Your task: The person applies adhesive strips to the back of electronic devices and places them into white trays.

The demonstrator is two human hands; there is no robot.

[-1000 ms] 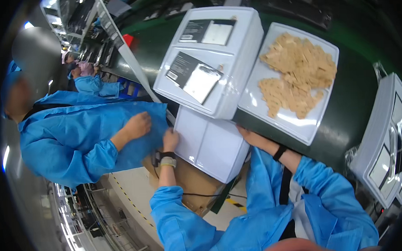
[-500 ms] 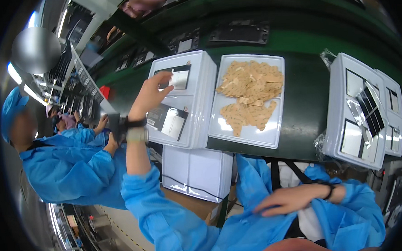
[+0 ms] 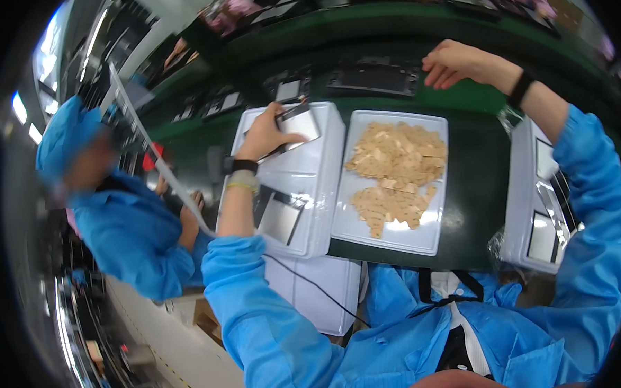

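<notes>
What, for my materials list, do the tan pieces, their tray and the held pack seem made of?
Tan pieces: perhaps paper, matte; thin, dull, overlapping. Tray: likely plastic, glossy; sharp highlights. Pack: possibly foil, satin; pale face catches light; inside hidden.

Here's the fisheye, up on the head, peering down past the wearer's blue jacket [image 3: 394,353], facing forward across the green bench [image 3: 475,194], jacket close, bench farther!

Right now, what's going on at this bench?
The person's left hand grips a black-and-silver flat pack at the far half of a white tray; a second pack lies in the near half. The right hand, seemingly empty, is out by a dark panel. Tan pieces fill much of the neighbouring tray.
</notes>
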